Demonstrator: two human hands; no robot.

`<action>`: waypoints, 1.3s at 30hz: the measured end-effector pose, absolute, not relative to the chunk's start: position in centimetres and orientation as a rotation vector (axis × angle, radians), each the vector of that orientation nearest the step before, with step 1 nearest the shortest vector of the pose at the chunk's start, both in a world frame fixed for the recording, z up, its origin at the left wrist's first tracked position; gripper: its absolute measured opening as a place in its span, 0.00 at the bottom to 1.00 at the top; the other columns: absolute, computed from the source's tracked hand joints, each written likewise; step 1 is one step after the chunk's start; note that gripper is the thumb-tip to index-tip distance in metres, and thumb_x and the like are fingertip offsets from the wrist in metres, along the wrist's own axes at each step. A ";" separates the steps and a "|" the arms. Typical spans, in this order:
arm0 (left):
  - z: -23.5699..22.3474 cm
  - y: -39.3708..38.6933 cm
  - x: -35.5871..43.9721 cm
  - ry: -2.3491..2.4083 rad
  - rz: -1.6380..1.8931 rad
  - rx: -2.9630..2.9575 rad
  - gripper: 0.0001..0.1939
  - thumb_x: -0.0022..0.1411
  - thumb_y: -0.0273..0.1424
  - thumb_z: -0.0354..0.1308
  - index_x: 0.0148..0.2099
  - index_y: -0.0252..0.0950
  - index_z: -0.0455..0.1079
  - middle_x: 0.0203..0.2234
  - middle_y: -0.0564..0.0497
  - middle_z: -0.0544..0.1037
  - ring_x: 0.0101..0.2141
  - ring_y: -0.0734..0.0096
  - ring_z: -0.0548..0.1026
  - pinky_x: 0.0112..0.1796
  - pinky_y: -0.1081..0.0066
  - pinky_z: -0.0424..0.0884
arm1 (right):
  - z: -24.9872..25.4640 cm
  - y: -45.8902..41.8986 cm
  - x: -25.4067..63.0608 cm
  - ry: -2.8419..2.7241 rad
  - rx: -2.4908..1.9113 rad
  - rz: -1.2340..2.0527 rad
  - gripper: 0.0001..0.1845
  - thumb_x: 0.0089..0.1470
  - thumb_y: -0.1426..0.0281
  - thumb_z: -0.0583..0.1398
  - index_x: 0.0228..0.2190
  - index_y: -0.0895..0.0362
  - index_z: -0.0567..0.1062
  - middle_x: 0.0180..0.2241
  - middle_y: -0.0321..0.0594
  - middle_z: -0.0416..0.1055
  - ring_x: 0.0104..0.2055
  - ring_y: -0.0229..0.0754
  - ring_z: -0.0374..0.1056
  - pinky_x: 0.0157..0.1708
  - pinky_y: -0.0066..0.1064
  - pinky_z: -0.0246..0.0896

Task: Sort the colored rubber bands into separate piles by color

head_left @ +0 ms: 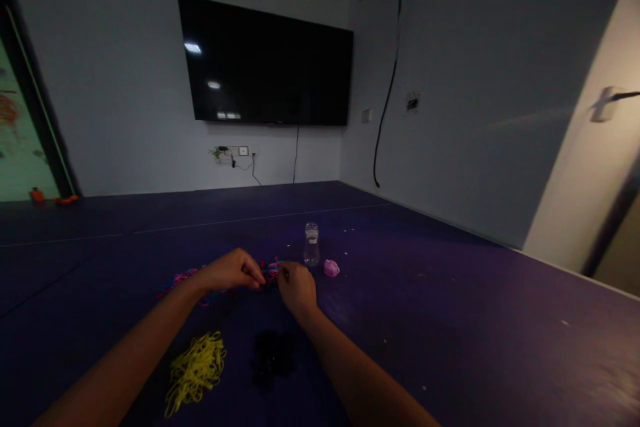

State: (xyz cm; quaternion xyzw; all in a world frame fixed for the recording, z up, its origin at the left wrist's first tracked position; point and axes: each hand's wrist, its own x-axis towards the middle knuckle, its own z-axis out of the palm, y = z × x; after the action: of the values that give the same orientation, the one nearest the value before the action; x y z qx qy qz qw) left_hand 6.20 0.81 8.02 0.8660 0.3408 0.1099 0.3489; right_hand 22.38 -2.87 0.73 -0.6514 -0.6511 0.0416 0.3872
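My left hand (pixel 234 271) is closed in a pinch just left of a small heap of red, blue and pink elastic bands (pixel 271 269). On the heap's other side my right hand (pixel 299 287) has its fingers curled in at the bands. What either hand pinches is too small to make out. More pink and blue bands (pixel 185 276) lie beyond my left wrist, partly hidden by it. A pile of yellow elastic bands (pixel 197 368) lies between my forearms, and a dark black pile (pixel 273 355) sits to its right.
Just past my right hand stands a clear open-topped bottle (pixel 311 247), with a pink cap (pixel 331 268) beside it. Small white scraps dot the purple surface (pixel 450 333). A television (pixel 270 67) hangs on the far wall, and a black cable (pixel 387 107) dangles at the right.
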 end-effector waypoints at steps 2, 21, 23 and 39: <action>8.5 -0.4 6.5 0.727 0.115 2.203 0.08 0.44 0.24 0.59 0.29 0.38 0.76 0.28 0.54 0.79 0.31 0.71 0.74 0.35 0.74 0.68 | 0.6 -2.8 22.4 -1.653 -1.661 0.107 0.13 0.52 0.73 0.51 0.31 0.54 0.75 0.31 0.38 0.74 0.34 0.36 0.68 0.30 0.22 0.52; 7.2 0.7 7.2 0.873 0.501 2.339 0.08 0.52 0.28 0.54 0.34 0.33 0.73 0.28 0.51 0.78 0.31 0.71 0.74 0.34 0.73 0.69 | 0.8 -2.9 22.4 -1.670 -1.688 0.090 0.12 0.53 0.72 0.51 0.30 0.54 0.75 0.31 0.38 0.74 0.33 0.36 0.67 0.28 0.23 0.51; 6.1 2.1 6.6 1.057 0.690 2.464 0.11 0.54 0.26 0.49 0.37 0.34 0.72 0.34 0.49 0.77 0.36 0.69 0.73 0.40 0.70 0.67 | 0.8 -2.9 22.4 -1.651 -1.687 0.075 0.13 0.53 0.72 0.51 0.32 0.53 0.75 0.32 0.37 0.74 0.34 0.37 0.67 0.29 0.23 0.52; 1.6 5.1 3.5 1.387 0.517 2.757 0.13 0.57 0.24 0.46 0.37 0.35 0.72 0.38 0.47 0.76 0.42 0.66 0.71 0.46 0.67 0.64 | 0.7 -2.9 22.4 -1.634 -1.655 0.082 0.13 0.51 0.74 0.51 0.30 0.54 0.75 0.30 0.37 0.74 0.33 0.37 0.67 0.29 0.23 0.50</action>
State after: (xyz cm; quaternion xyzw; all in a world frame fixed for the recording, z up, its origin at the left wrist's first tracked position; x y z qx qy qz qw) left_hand 3.53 5.14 1.60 0.8810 0.4432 0.1652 0.0065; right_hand 22.39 -2.89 0.66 -0.6530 -0.6447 0.0325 0.3960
